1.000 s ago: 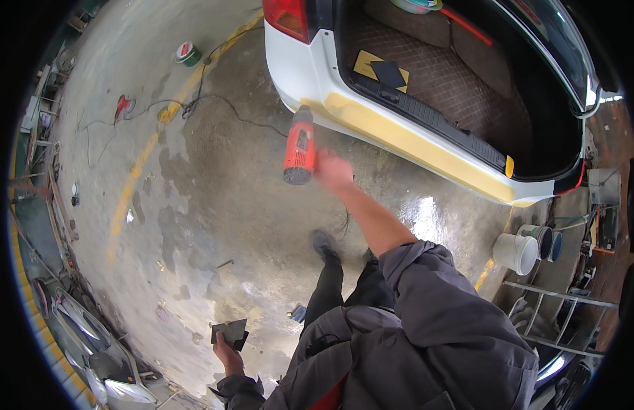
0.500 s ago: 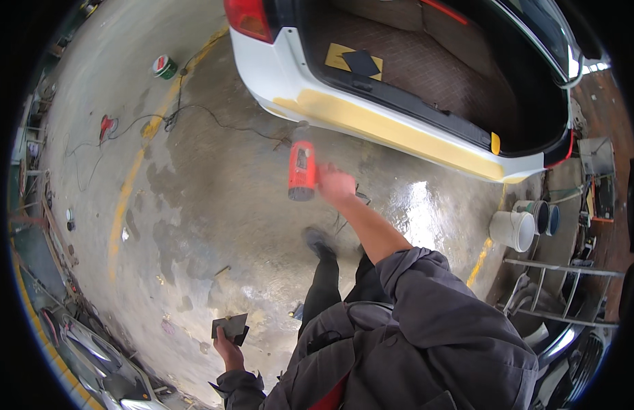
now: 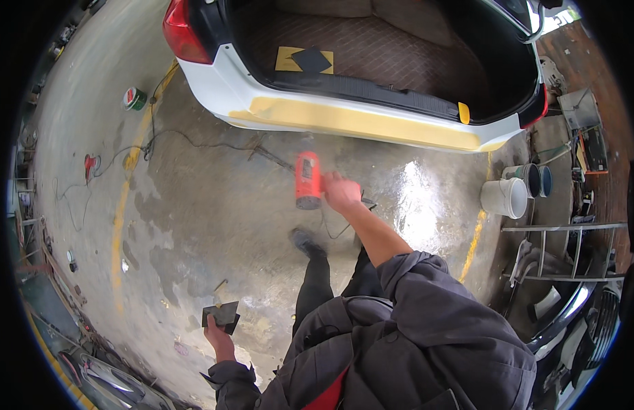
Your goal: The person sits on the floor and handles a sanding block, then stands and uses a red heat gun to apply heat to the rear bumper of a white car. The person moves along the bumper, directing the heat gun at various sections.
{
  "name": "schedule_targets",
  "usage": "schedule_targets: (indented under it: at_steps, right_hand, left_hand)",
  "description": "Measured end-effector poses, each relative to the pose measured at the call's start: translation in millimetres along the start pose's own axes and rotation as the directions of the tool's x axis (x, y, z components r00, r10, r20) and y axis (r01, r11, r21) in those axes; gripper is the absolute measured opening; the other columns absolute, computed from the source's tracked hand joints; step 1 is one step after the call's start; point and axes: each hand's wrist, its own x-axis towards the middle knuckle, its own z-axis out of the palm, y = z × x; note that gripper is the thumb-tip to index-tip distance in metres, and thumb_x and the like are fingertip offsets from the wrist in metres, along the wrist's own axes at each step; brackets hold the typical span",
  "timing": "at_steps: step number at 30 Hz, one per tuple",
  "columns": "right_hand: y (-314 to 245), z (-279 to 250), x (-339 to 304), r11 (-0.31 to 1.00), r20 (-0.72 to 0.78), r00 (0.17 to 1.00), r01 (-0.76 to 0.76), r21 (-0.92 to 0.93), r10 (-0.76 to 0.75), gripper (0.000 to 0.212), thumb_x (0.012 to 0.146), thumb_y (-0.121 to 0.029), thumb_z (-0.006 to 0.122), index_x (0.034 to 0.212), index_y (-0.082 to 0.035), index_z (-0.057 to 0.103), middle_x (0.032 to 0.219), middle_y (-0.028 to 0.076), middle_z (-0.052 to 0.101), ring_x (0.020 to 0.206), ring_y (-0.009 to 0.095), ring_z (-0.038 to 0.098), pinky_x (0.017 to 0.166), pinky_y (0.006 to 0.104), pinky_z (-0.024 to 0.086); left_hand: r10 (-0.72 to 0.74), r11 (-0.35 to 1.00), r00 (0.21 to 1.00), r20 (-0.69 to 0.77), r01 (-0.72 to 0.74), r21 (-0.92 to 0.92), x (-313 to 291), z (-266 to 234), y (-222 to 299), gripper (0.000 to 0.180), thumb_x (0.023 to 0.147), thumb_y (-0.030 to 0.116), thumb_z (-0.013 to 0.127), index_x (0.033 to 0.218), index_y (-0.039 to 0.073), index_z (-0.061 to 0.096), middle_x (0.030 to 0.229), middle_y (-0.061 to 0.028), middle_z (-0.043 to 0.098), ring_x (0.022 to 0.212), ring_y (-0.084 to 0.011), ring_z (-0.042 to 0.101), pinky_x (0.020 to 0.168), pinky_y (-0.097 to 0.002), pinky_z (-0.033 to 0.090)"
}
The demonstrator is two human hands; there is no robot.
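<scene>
My right hand (image 3: 342, 192) is wrapped round the handle of a red heat gun (image 3: 307, 180), held out over the floor just short of the car's rear bumper (image 3: 214, 89). The gun's front end points toward the bumper and looks blurred. A long band of yellowish filler (image 3: 371, 128) covers much of the white bumper. Low on the left, my left hand (image 3: 220, 337) pinches a few flat dark grey sheets (image 3: 225, 313), thumb on top. Whether they are sandpaper or thin spreaders I cannot tell. A yellow spreader (image 3: 464, 113) stands at the trunk sill.
In the open trunk lie a yellow sheet (image 3: 286, 59) and a dark square sheet (image 3: 311, 60). A cable (image 3: 194, 142) crosses the floor near a red tool (image 3: 91, 165) and a small tub (image 3: 134, 99). Buckets (image 3: 503, 198) and a metal rack (image 3: 563, 227) stand right.
The car has shifted left and up in view. The heat gun now sits farther from the bumper edge. My left hand keeps its sheets and appears slightly higher.
</scene>
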Motion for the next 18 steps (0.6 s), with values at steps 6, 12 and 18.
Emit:
schedule_targets:
  at_steps: [6,12,18]
  right_hand:
    - [42,-13,-14,1.000,0.018,1.000,-0.022,-0.010,0.023,0.042,0.082,-0.019,0.070,0.119,-0.011,0.053,0.117,0.013,0.062,0.100,0.036,0.068,0.080,0.0483,0.056]
    - [95,-23,-31,1.000,-0.009,1.000,0.012,0.005,-0.012,0.042,0.082,-0.019,0.070,0.119,-0.009,0.053,0.116,0.014,0.063,0.099,0.036,0.068,0.079,0.0481,0.057]
    - [164,-29,-43,0.999,0.032,0.998,0.050,-0.019,-0.049,0.042,0.082,-0.020,0.069,0.119,-0.008,0.053,0.114,0.016,0.063,0.097,0.037,0.069,0.078,0.0482,0.057]
  left_hand:
    - [0.018,1.000,1.000,-0.003,-0.018,-0.004,-24,18,-11,0.039,0.100,0.028,0.061,0.125,-0.002,0.060,0.113,-0.0124,0.067,0.097,-0.0227,0.068,0.083,-0.0344,0.057]
    - [0.048,0.999,0.998,-0.034,-0.048,-0.001,-68,33,-39,0.039,0.100,0.028,0.061,0.125,-0.003,0.060,0.113,-0.0132,0.067,0.098,-0.0238,0.068,0.085,-0.0352,0.057]
    - [0.101,0.992,0.987,-0.124,-0.109,-0.060,-158,62,-82,0.040,0.100,0.028,0.061,0.123,-0.005,0.059,0.112,-0.0140,0.067,0.096,-0.0246,0.068,0.086,-0.0355,0.056]
